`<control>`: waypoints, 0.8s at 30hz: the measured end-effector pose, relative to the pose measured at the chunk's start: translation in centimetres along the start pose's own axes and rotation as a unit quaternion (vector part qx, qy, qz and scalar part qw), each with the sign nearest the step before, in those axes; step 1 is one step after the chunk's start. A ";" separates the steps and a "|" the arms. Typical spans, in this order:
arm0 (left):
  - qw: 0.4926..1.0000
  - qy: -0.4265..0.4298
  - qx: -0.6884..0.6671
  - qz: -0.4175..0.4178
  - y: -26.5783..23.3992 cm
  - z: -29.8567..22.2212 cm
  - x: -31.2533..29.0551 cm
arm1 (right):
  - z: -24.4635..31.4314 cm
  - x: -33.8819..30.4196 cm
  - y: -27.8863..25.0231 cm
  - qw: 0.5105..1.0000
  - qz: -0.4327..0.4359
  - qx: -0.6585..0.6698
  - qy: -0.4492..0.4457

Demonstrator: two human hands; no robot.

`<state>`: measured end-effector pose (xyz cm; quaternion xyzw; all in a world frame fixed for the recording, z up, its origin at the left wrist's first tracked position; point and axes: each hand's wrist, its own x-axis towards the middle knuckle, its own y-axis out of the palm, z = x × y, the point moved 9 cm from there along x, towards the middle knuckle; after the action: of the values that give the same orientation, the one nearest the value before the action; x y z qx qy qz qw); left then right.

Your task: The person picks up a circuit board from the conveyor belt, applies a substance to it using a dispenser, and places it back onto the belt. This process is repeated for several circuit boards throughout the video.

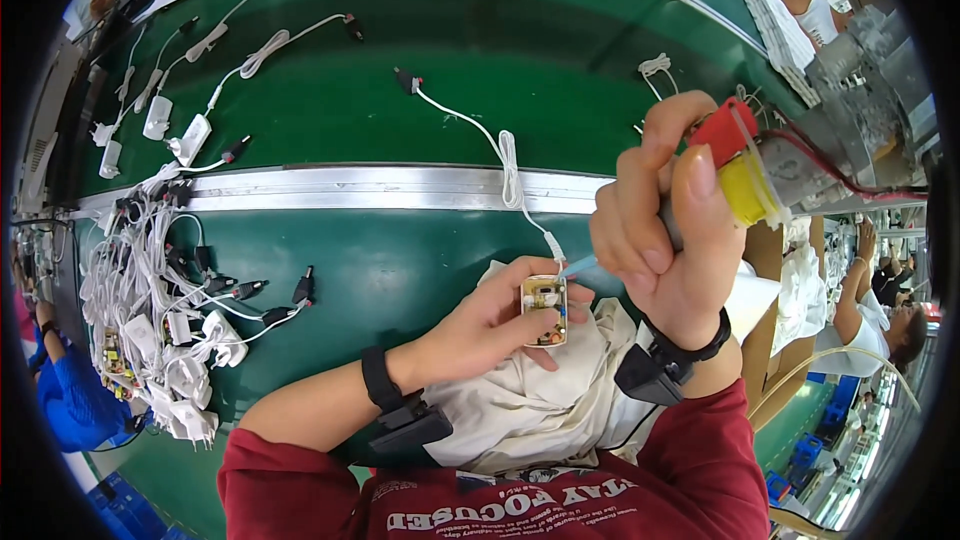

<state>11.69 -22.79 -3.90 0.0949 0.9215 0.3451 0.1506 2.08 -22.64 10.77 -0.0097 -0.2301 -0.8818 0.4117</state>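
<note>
My left hand (480, 325) grips an opened power adapter (543, 312), its circuit board facing up and my thumb lying across its lower part. From its top a white cord (509, 170) runs over the metal rail to a black plug end. Raised at the right, my right hand (665, 210) is closed around a dispenser with a pale blue tip (580, 267). That tip reaches the adapter's upper right edge. Close by the right thumb and forefinger is a red and yellow end (735, 160) with wires; whether it belongs to the dispenser, I cannot tell.
A tangled heap of white adapters and cords (170, 330) lies at the left. Beyond the metal rail (380, 188), more corded adapters (190, 140) lie on the green surface. A cream cloth (540, 395) covers my lap. Cardboard boxes (768, 280) and other people are at the right.
</note>
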 end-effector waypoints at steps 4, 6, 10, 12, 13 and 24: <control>0.998 0.059 -0.014 0.004 -0.1 -0.4 0.0 | -0.4 0.2 0.2 0.997 -0.011 -0.070 0.005; 0.997 0.065 -0.031 0.003 -0.1 -0.6 -0.1 | -0.4 0.2 0.1 0.994 -0.015 -0.108 0.007; 0.997 0.065 -0.043 0.005 -0.1 -0.9 -0.2 | -0.5 0.3 0.1 0.995 -0.005 -0.099 0.013; 0.997 0.064 -0.044 0.006 -0.2 -0.9 -0.2 | -0.9 0.3 0.0 0.996 0.003 -0.087 0.014; 0.997 0.065 -0.044 0.006 -0.2 -0.8 -0.2 | -1.0 0.3 0.0 0.997 0.006 -0.081 0.015; 0.997 0.054 -0.051 -0.005 -0.5 -0.7 0.1 | -0.4 0.5 0.1 0.992 0.013 -0.126 0.020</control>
<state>11.36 -23.55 -3.72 0.0641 0.9101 0.3953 0.1065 1.90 -23.26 10.53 -0.0467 -0.1084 -0.8984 0.4229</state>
